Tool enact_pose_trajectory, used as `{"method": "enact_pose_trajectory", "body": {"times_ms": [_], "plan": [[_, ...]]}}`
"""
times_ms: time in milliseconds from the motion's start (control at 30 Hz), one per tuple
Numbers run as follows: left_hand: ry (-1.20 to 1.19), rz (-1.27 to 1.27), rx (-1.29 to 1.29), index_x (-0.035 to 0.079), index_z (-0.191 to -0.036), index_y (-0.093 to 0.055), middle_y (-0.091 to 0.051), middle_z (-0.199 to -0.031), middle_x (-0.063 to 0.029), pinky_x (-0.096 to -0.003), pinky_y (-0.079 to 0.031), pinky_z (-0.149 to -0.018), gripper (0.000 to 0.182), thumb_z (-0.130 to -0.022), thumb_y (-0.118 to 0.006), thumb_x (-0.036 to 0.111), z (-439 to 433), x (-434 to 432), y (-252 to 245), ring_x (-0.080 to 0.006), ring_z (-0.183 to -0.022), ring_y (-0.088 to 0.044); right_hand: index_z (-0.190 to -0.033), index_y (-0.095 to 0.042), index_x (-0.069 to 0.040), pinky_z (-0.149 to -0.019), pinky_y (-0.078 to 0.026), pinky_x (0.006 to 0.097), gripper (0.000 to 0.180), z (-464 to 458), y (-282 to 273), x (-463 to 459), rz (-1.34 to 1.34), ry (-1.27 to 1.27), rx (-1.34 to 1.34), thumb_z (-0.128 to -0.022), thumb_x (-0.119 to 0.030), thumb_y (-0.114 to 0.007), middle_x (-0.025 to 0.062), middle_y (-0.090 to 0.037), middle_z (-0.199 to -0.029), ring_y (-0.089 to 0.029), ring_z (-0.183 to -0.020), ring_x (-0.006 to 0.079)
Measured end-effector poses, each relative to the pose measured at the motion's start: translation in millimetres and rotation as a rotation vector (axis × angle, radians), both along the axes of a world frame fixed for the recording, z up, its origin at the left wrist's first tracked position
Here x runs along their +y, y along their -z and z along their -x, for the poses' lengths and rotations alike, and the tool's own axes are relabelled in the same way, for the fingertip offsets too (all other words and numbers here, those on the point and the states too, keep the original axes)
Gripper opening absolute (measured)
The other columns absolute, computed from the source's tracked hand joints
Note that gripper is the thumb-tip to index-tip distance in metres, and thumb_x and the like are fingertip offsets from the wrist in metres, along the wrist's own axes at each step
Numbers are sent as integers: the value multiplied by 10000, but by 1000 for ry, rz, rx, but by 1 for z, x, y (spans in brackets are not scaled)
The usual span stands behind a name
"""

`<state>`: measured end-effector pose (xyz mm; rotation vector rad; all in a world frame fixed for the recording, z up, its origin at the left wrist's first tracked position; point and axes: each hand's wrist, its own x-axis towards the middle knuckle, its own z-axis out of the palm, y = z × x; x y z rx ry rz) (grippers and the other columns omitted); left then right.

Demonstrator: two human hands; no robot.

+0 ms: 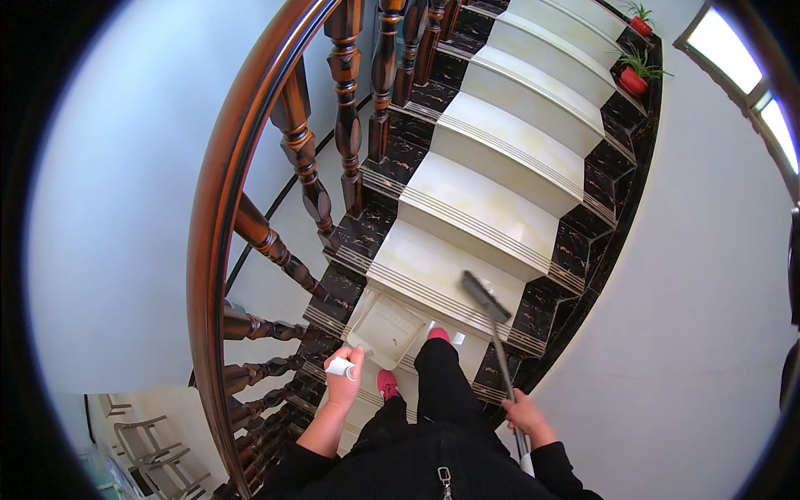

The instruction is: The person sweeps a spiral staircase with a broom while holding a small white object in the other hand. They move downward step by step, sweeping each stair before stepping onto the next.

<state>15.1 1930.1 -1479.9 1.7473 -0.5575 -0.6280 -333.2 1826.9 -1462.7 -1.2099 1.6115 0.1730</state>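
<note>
My left hand [342,381] grips the white end of a long-handled dustpan's handle. The cream dustpan [389,328] rests on the stairs in front of my feet, its pan holding a few small dark bits. My right hand [528,415] is closed around the grey shaft of a broom. The broom's dark bristle head [485,296] touches or hovers just over the pale tread [437,256] one step above the dustpan, near its right side; it looks slightly blurred. My feet, in pink shoes [387,384], are on the steps below.
A curved wooden handrail [209,250] with turned balusters [349,119] runs along the left. Black marble borders [572,240] edge the pale steps. Two red-potted plants [634,81] stand on the upper right side. Far below at left are wooden chairs [147,440]. A white wall [675,312] rises at right.
</note>
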Motion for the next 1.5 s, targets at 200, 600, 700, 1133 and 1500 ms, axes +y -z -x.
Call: {"method": "enact_pose_trajectory", "body": {"times_ms": [200,600,700,1133,1500], "plan": [[-46,-8,-16,29,-533,-403,-349,-482,12,-279,-284,-441,380,-818,-592,194,-15,12,12,-76,-478,-295,-1215,-409,-37,-396,-402,282,418,-43,-28,33,-142,-232,-50,-841,-179,-531,59,-496,-599,-462,-411,139],[-110,12,46,31,-527,-391,-333,-484,18,-272,-270,-438,385,-808,-605,183,-17,25,11,-73,-480,-285,-1024,-481,4,-369,-399,287,284,-88,-26,-42,153,-208,-91,-800,-159,-538,63,-487,-549,-474,-378,149],[-134,-6,30,35,-525,-379,-329,-486,18,-275,-268,-437,388,-807,-601,181,-16,20,9,-71,-483,-284,-972,-469,24,-394,-429,308,260,-103,29,-74,177,-222,-116,-796,-159,-525,79,-498,-563,-487,-383,179],[-196,-29,-5,33,-526,-404,-359,-485,15,-273,-287,-446,372,-808,-601,174,16,8,7,-77,-480,-303,-1207,-348,-42,-521,-494,442,428,-63,14,-16,46,-716,-15,-829,-185,-488,278,-582,-731,-587,-516,362],[-152,-101,-60,32,-508,-336,-293,-495,30,-276,-228,-443,414,-814,-585,154,39,52,-9,-65,-493,-269,-1294,-345,-11,-406,-428,293,559,-19,-32,1,-200,-468,-171,-813,-192,-566,90,-540,-628,-510,-418,157]]}}
